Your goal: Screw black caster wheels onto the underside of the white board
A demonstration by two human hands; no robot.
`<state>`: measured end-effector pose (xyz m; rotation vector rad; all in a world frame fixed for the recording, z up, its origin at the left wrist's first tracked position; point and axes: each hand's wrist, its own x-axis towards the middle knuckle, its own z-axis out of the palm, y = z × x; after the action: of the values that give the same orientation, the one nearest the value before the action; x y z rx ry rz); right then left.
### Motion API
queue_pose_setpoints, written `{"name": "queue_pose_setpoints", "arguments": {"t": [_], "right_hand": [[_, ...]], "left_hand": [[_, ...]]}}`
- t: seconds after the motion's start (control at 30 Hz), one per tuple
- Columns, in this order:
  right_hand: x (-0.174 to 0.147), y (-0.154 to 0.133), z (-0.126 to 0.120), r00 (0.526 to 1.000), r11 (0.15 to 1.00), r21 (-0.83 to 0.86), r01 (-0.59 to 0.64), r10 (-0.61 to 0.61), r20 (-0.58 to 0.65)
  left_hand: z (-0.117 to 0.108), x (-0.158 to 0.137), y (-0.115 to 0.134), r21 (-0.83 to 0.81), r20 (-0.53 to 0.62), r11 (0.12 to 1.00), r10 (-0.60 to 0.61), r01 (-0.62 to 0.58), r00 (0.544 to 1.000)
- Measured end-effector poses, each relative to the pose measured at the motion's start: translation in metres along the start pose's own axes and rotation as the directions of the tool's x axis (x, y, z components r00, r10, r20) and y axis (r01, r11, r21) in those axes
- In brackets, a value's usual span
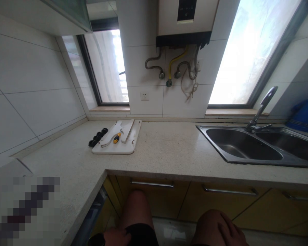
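My left hand (116, 236) rests on my left thigh at the bottom edge, partly cut off, its visible fingers lying loosely with nothing in them. A dark band is at that wrist. Over my right knee lies my right hand (231, 230), fingers spread and holding nothing. Both are below the counter, apart from everything on it. Up on the counter, a white flat panel (129, 149) carries white curved pieces (128, 130) and a yellow-and-black screwdriver (116, 138). Small screws are scattered on the panel. Several black caster-like wheels (98, 137) stand along its left side.
The pale L-shaped counter (166, 143) has a steel double sink (220, 159) with a faucet (256, 111) at right. Cabinet handles (231, 191) stick out near my knees. A water heater (187, 20) hangs above. Something blue (304, 116) stands far right. A blurred patch covers the lower left.
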<state>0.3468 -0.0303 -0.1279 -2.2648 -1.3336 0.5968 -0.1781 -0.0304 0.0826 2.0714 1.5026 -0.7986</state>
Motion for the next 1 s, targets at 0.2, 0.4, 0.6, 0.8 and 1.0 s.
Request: {"name": "queue_pose_setpoints", "arguments": {"t": [0.2, 0.4, 0.6, 0.8, 1.0], "right_hand": [[-0.003, -0.004, -0.002, 1.000, 1.000, 0.011, -0.005, 0.006, -0.021], [-0.002, -0.002, -0.001, 1.000, 1.000, 0.018, -0.018, 0.017, 0.020], [-0.004, -0.005, -0.004, 1.000, 1.000, -0.003, -0.023, 0.023, 0.012], [-0.005, -0.009, -0.007, 1.000, 0.999, 0.033, -0.009, 0.009, 0.005], [-0.014, -0.029, -0.017, 0.998, 0.996, 0.086, -0.009, 0.014, -0.056]], "left_hand": [[0.007, 0.005, -0.008, 0.028, -0.005, 0.998, 0.051, -0.051, 0.999], [0.010, 0.010, -0.015, 0.004, 0.002, 0.995, 0.098, -0.098, 0.995], [0.015, 0.013, -0.014, 0.021, -0.002, 0.997, 0.075, -0.075, 0.997], [0.020, 0.020, -0.011, 0.022, -0.015, 1.000, 0.021, -0.021, 1.000], [0.011, 0.012, -0.007, 0.022, -0.003, 1.000, -0.001, 0.001, 1.000]]}}
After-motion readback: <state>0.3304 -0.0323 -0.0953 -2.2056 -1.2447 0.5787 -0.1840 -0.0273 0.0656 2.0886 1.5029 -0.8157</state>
